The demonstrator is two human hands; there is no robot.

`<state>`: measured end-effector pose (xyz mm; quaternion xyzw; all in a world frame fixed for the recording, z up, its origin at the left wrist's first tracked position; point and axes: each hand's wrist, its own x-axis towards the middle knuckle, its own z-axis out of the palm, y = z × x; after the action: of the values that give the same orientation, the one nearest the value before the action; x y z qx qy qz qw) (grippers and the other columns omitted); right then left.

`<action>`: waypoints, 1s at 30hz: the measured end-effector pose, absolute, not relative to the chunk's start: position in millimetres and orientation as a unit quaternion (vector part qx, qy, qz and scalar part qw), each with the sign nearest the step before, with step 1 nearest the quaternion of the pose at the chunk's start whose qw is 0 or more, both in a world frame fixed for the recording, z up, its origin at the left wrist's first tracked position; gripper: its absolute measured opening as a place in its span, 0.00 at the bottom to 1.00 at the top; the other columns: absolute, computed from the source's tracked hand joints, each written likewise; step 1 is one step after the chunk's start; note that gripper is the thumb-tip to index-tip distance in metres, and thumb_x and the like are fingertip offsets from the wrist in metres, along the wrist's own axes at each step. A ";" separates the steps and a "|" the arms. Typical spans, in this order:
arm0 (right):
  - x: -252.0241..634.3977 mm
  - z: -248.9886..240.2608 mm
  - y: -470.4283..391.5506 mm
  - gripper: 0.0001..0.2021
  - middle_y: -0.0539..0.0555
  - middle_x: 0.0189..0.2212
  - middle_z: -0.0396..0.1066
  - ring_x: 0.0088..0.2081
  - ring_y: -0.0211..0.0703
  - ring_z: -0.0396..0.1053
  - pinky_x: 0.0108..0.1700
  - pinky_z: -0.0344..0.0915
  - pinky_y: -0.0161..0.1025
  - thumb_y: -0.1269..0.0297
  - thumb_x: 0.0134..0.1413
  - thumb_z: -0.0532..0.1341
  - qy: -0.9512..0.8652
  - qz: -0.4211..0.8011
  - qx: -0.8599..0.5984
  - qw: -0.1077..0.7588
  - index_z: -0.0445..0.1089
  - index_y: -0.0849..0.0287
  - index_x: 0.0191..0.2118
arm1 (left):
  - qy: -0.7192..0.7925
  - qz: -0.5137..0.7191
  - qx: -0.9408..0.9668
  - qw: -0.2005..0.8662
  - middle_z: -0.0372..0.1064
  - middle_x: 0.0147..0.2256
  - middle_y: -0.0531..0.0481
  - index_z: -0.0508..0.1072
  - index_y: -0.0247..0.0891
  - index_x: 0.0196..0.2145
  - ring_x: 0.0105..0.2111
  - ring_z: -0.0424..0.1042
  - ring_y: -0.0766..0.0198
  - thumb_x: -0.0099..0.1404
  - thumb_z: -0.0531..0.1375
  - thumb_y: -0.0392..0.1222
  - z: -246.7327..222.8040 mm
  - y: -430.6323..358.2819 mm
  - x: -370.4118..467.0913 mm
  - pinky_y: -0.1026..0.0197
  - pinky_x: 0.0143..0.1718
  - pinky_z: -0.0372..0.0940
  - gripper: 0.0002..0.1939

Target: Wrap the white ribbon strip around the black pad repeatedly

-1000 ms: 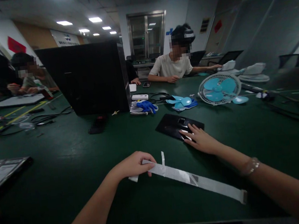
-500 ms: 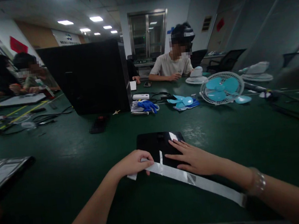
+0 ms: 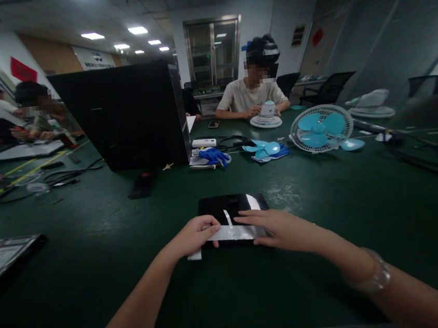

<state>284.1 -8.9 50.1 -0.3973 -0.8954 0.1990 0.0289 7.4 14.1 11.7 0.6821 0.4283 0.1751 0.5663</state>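
A flat black panel-like device [image 3: 211, 205] lies on the table in front of me. Across its near part runs a flat white ribbon cable [image 3: 245, 231]; a narrow pale strip [image 3: 227, 218] sticks up from the cable's middle. My left hand [image 3: 199, 235] pinches the cable's left part between thumb and fingers at the device's left edge, and a short white end [image 3: 194, 255] hangs out below. With fingers stretched out, my right hand [image 3: 278, 228] rests over the cable's right part and the device. Its palm hides the cable's far right end.
A large black computer case [image 3: 132, 121] stands beyond, left of centre. Blue gloves [image 3: 215, 156], loose turquoise fan blades [image 3: 265, 147] and a fan [image 3: 320, 128] lie farther back. A framed board [image 3: 8, 259] sits at left. Across the table, a person [image 3: 253, 95] handles a white fan part.
My right hand has moved down onto the ribbon cable. The cable's right part, which trailed toward my right wrist, now lies straight across the device. The person opposite has drawn a fan part closer.
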 end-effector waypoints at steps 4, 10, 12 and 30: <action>281.4 32.0 -9.4 0.24 0.50 0.60 0.59 0.54 0.45 0.63 0.53 0.64 0.47 0.64 0.62 0.53 -0.919 0.131 -0.368 0.059 0.58 0.42 0.63 | 0.473 0.147 0.679 0.541 0.72 0.31 0.51 0.71 0.37 0.42 0.31 0.70 0.64 0.67 0.52 0.53 10.8 15.0 6.1 0.63 0.34 0.62 0.18; 285.2 27.0 -7.1 0.21 0.53 0.54 0.66 0.49 0.45 0.67 0.50 0.66 0.46 0.66 0.62 0.52 -0.931 0.075 -0.353 0.061 0.63 0.47 0.60 | 0.611 0.119 0.714 0.321 0.72 0.28 0.48 0.73 0.37 0.32 0.30 0.71 0.59 0.68 0.44 0.62 13.8 15.0 3.3 0.61 0.29 0.59 0.29; 285.3 27.2 -8.3 0.21 0.53 0.53 0.66 0.49 0.45 0.67 0.49 0.67 0.46 0.66 0.63 0.51 -0.931 0.064 -0.356 0.056 0.63 0.46 0.60 | 0.610 0.113 0.728 0.291 0.72 0.29 0.47 0.73 0.37 0.32 0.30 0.71 0.59 0.69 0.43 0.60 16.3 14.6 3.3 0.60 0.29 0.59 0.28; 291.4 4.7 -16.5 0.32 0.56 0.55 0.60 0.50 0.51 0.64 0.48 0.66 0.53 0.73 0.58 0.51 -0.925 -0.012 -0.377 0.037 0.53 0.38 0.65 | 0.588 0.074 0.766 0.247 0.73 0.34 0.48 0.72 0.40 0.37 0.33 0.72 0.60 0.69 0.49 0.53 15.1 10.0 10.3 0.61 0.30 0.62 0.18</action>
<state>291.4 -16.5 4.7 -0.3770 -0.9254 -0.0124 0.0371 10.3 10.0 15.1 0.7662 0.5884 0.0744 0.2474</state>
